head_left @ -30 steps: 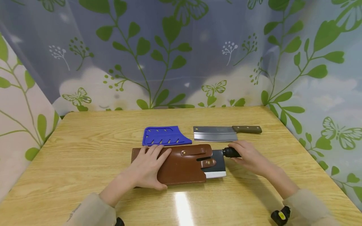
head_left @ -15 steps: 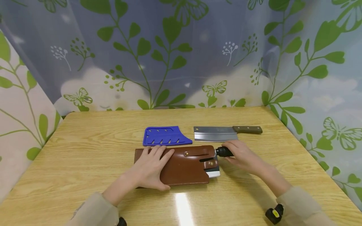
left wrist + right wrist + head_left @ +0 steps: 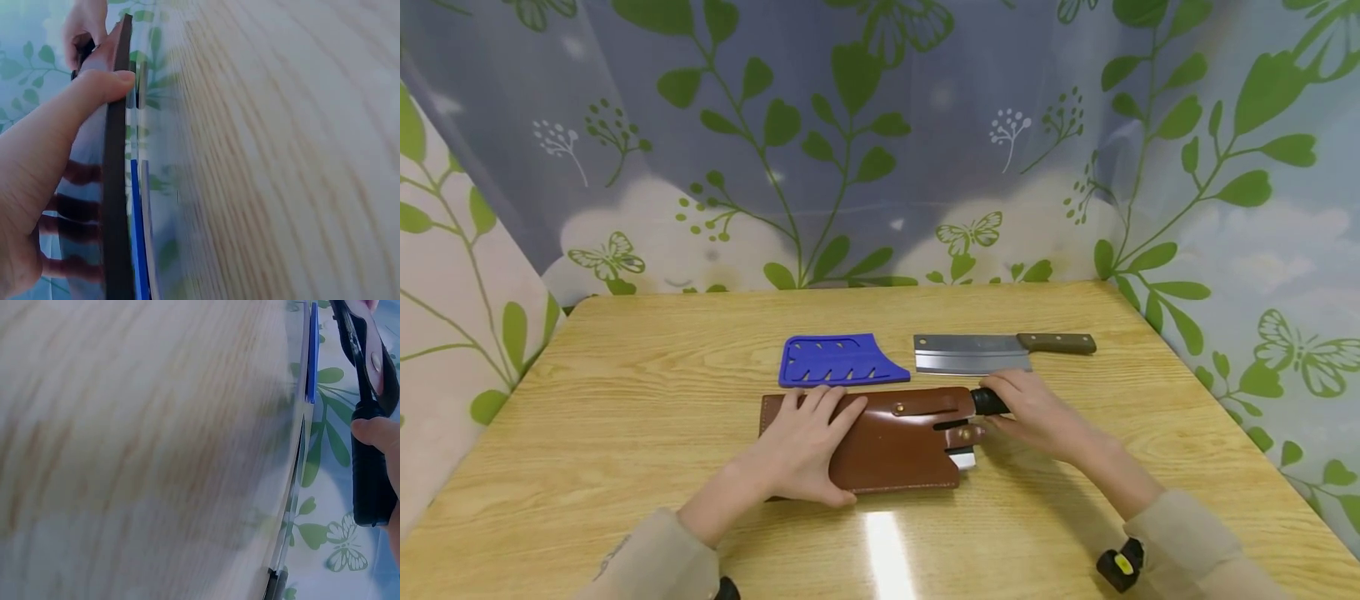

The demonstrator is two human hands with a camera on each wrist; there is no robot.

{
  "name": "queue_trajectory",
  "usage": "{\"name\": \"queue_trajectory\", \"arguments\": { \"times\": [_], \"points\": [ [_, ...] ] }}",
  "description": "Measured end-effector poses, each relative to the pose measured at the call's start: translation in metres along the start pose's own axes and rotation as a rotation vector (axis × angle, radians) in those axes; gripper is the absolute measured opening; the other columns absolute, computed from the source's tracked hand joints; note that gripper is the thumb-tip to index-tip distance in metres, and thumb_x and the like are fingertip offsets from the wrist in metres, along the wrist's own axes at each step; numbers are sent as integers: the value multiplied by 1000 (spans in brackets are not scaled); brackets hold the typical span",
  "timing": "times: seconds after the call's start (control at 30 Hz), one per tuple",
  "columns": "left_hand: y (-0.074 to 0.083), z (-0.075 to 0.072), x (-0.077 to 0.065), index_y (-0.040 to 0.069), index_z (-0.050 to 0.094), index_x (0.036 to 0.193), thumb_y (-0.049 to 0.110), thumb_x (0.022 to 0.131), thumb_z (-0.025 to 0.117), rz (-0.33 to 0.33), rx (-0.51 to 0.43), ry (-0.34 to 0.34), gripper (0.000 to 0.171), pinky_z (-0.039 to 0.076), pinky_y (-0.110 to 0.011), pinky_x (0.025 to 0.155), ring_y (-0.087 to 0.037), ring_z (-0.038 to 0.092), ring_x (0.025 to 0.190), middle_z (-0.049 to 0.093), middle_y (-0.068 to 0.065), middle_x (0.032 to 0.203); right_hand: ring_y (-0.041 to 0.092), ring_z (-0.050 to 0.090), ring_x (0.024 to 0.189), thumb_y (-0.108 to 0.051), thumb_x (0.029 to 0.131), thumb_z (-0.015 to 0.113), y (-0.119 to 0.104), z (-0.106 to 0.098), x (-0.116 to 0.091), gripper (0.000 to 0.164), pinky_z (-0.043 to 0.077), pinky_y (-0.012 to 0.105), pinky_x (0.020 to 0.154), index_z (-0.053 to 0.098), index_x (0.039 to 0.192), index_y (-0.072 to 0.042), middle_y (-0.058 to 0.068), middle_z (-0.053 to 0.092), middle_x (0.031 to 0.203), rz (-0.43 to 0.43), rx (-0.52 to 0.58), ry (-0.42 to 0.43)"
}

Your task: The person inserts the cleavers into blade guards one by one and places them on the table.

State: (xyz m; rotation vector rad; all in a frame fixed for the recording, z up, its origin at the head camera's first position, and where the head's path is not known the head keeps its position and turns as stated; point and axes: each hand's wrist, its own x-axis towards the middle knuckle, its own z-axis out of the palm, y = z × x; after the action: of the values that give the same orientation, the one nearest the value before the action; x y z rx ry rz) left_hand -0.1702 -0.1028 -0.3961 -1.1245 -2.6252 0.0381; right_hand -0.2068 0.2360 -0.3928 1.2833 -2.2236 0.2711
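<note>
A brown leather knife sheath [image 3: 895, 450] lies in front of me with a cleaver [image 3: 962, 460] mostly inside it. Only a small bright corner of the blade and the black handle [image 3: 370, 472] stick out at its right end. My left hand [image 3: 808, 450] spans the sheath's left part and grips it, fingers toward the far edge and thumb [image 3: 106, 87] at the near edge. My right hand [image 3: 1030, 412] holds the cleaver's handle, its thumb near the blade end. A snap strap [image 3: 964, 435] on the sheath lies beside the exposed blade.
Behind the sheath lie a blue plastic blade guard [image 3: 842, 360] and a second cleaver [image 3: 973, 354] with a wooden handle, blade pointing left. The wooden table [image 3: 647, 350] ends at a leaf-patterned curtain [image 3: 880, 150].
My right hand has moved left, pushing the cleaver deeper into the sheath, so much less of the blade shows. The sheath and my left hand have shifted slightly right.
</note>
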Motion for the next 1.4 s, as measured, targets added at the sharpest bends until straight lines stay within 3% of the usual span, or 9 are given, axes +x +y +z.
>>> {"name": "queue_trajectory", "arguments": {
  "times": [0.37,0.57,0.93,1.03,1.23,1.4],
  "points": [
    [5,-2,4,9,39,139,77,53,61,4,7,35,112,36,-57,83,-34,43,114,47,-18,126,31,56,89,3,60,82,-5,2,5,53,49,42,72,56,106,9,17,58,99,33,29,-26],
    [9,-2,4,9,39,139,78,54,61,-1,23,19,112,35,-59,85,-34,42,117,46,-18,127,31,56,91,2,61,82,-8,1,5,53,48,41,75,56,107,8,16,58,101,48,39,-75],
    [11,-8,2,11,40,139,76,53,61,-58,63,54,110,34,-59,86,-36,43,115,47,-20,127,33,54,96,8,63,77,-11,-5,7,54,48,42,77,54,112,11,20,55,104,151,59,-147],
    [9,-9,1,11,40,139,76,53,62,-39,63,82,110,34,-59,86,-37,44,115,47,-20,127,32,54,95,4,63,80,-11,-6,6,55,49,41,76,55,112,9,19,55,104,151,47,-129],
    [6,-10,-2,10,42,138,75,51,63,-24,54,159,110,33,-57,85,-36,45,113,47,-19,124,28,55,86,-1,61,83,-8,-8,4,54,48,40,70,60,110,0,13,57,97,123,0,-16],
    [3,-11,-5,11,43,137,75,51,63,-30,61,177,109,34,-56,84,-34,44,111,48,-18,123,31,54,90,11,59,79,-8,-14,6,54,49,41,72,56,108,7,17,55,100,156,40,4]
  ]
}}
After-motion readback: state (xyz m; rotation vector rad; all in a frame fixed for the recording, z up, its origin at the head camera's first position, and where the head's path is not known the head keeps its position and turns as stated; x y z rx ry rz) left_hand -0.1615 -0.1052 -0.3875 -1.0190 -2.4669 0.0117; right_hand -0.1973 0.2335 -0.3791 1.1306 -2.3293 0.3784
